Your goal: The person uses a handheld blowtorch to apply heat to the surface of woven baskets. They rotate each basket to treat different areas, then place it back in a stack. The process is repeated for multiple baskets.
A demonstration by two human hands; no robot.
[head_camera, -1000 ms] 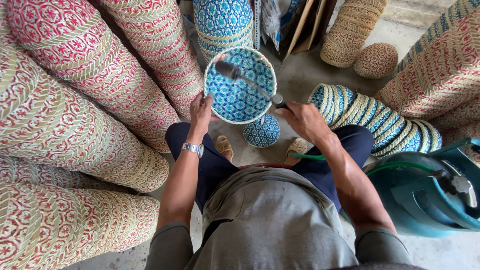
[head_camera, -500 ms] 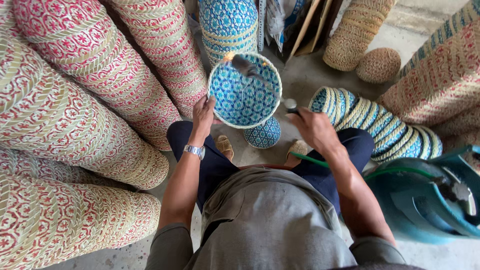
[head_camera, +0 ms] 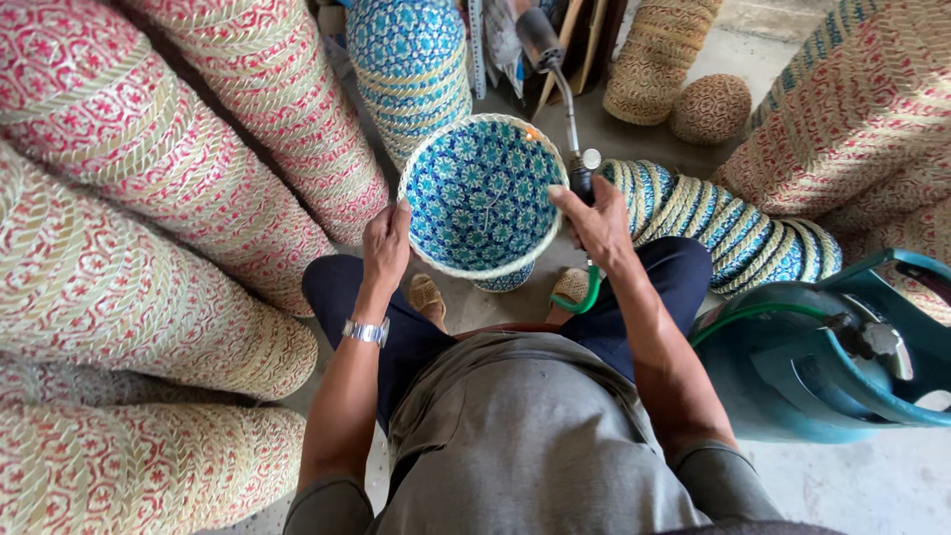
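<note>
1. My left hand (head_camera: 386, 243) is closed on the near-left rim of the blue-and-cream woven basket (head_camera: 482, 195), fingers curled over the edge. It holds the basket up in front of my knees with the open mouth tilted towards me.
2. My right hand (head_camera: 597, 223) is wrapped shut around the handle of the gas torch (head_camera: 557, 79), just beside the basket's right rim; whether the thumb touches the weave I cannot tell.
3. The torch's long axis runs up and away from my right hand, slightly leftward, so its nozzle stands beyond the basket's far rim. A small orange glow (head_camera: 532, 134) shows at that far-right rim.
4. So the basket lies between my hands: the left carries it, the right is nearer the glowing edge, and the torch stem passes close along the right side of the rim.
5. A green hose (head_camera: 584, 294) drops from under my right hand towards the teal gas cylinder (head_camera: 832, 367) at my right.
6. Stacks of red-patterned baskets (head_camera: 149, 198) lie well to my left, and a blue stack (head_camera: 723, 223) lies just right of the torch hand.
</note>
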